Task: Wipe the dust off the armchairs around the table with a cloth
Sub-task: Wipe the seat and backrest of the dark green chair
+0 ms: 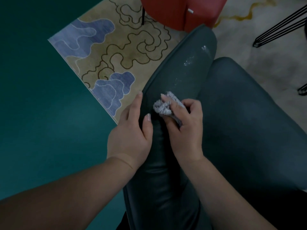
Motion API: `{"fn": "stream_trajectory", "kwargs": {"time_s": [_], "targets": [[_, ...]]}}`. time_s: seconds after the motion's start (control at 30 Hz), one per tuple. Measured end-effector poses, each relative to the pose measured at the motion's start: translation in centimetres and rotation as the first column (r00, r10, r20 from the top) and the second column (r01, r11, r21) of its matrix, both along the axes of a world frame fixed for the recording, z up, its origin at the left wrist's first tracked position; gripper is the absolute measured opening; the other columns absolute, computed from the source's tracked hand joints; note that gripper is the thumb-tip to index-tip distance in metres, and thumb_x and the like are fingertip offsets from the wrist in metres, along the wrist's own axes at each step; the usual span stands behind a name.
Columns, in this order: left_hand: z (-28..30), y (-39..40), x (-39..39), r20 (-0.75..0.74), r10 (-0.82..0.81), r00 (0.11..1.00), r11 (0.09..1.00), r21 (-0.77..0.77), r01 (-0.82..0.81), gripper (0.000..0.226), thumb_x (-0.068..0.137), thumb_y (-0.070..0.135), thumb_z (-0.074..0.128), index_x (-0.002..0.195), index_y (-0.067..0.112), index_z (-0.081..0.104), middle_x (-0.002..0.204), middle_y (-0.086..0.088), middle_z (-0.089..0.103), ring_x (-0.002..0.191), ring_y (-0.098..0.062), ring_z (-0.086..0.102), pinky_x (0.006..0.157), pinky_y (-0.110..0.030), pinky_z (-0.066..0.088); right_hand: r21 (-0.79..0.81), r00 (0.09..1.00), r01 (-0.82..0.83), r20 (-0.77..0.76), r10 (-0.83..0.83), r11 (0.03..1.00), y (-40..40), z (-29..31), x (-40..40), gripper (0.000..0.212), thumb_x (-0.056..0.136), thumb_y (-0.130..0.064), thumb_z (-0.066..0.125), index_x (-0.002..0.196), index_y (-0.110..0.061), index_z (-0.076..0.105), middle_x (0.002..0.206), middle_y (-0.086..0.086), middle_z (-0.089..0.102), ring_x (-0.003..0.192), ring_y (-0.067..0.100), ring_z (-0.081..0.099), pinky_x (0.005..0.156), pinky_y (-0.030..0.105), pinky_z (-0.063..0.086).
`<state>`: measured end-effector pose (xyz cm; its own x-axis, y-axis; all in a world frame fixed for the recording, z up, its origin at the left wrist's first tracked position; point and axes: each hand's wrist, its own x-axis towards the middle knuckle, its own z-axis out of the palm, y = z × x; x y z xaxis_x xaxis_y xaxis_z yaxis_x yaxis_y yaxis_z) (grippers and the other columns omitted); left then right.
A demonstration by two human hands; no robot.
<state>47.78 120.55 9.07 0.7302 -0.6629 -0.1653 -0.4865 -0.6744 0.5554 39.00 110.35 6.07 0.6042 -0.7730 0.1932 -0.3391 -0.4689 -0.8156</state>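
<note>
A dark teal leather armchair (240,130) fills the lower right; its curved armrest (186,67) runs up the middle. White dust patches (189,61) speckle the far part of the armrest. My right hand (184,128) grips a bunched grey cloth (164,107) and presses it on the armrest. My left hand (131,135) rests on the armrest's outer edge, fingers straight down its side and thumb on top.
A patterned beige and blue rug (106,52) lies on the teal floor (33,97). A red armchair (181,10) stands at the top. Black wire table legs (279,29) reach in at the upper right.
</note>
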Motion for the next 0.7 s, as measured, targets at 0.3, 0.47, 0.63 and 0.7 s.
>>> {"fn": "stream_trajectory", "kwargs": {"time_s": [0.3,0.47,0.63,0.7], "targets": [[0.4,-0.2,-0.1,0.002,-0.043,0.999,0.997,0.068,0.043,0.058,0.091,0.052,0.018,0.147,0.05,0.004,0.134,-0.003,0.05,0.102,-0.028,0.055,0.078,-0.036,0.043,0.053,0.988,0.155,0.014,-0.156,0.986,-3.0,0.0,2.4,0.049,0.091,-0.013,0.061,0.138,-0.022,0.048,0.105,0.006,0.037,0.095,0.02,0.046,0.093,0.024,0.043],[0.4,-0.3,0.0,0.016,-0.051,0.999,0.996,0.067,0.05,0.058,0.088,0.056,0.015,0.144,0.052,0.002,0.123,-0.006,0.055,0.094,-0.03,0.056,0.071,-0.033,0.04,0.17,0.982,0.181,0.029,-0.189,0.969,-0.9,0.1,1.3,0.068,0.089,-0.023,0.065,0.148,-0.026,0.031,0.112,-0.005,0.041,0.107,0.015,0.05,0.099,0.03,0.045],[0.3,-0.2,0.1,0.019,-0.048,0.999,0.997,0.059,0.047,0.056,0.087,0.058,0.014,0.141,0.054,-0.001,0.124,-0.004,0.055,0.092,-0.028,0.056,0.069,-0.03,0.038,0.218,0.975,0.217,0.006,-0.224,0.951,-2.4,0.1,2.2,0.057,0.086,-0.021,0.069,0.139,-0.019,0.047,0.112,-0.004,0.042,0.104,0.008,0.051,0.096,0.017,0.043],[0.3,-0.1,0.1,0.016,-0.047,0.999,0.997,0.057,0.046,0.057,0.088,0.057,0.015,0.143,0.053,0.001,0.124,-0.004,0.055,0.092,-0.028,0.056,0.07,-0.032,0.04,0.249,0.96,0.269,0.004,-0.278,0.931,-4.3,0.3,3.7,0.055,0.087,-0.021,0.069,0.138,-0.02,0.048,0.112,-0.002,0.041,0.106,0.011,0.051,0.097,0.017,0.042]]}}
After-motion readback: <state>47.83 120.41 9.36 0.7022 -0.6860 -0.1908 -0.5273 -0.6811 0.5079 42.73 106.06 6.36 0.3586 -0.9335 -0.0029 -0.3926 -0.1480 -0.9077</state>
